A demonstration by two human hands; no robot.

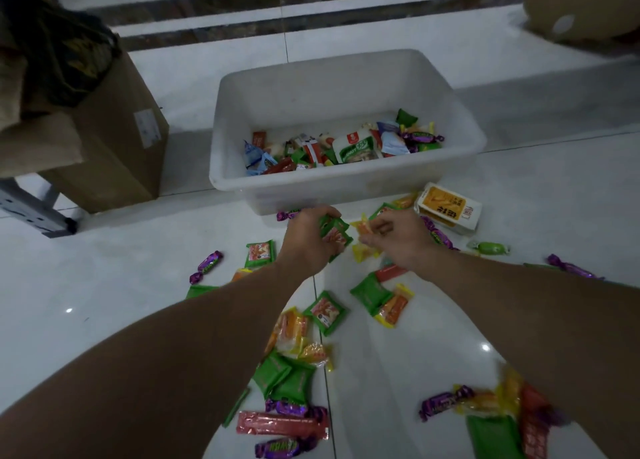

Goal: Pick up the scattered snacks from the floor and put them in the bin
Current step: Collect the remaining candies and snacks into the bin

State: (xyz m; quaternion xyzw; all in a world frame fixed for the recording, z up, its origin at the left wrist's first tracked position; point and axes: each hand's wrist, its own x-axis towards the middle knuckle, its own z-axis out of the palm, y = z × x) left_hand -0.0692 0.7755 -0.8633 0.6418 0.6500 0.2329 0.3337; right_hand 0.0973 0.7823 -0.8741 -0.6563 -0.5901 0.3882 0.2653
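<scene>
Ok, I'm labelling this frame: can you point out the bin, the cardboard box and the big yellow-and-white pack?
bin (346, 195): head view, front wall.
cardboard box (104, 154): head view, brown side face.
yellow-and-white pack (446, 204): head view, yellow printed top.

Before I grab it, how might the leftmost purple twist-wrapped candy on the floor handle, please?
The purple candy looks small, so probably light. Its rounded body may roll on the glossy floor. The twisted ends should pinch easily.

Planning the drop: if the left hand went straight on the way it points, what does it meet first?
Probably the near wall of the translucent white plastic bin, just beyond the left hand and its green snack packets; the hand's height is unclear.
</scene>
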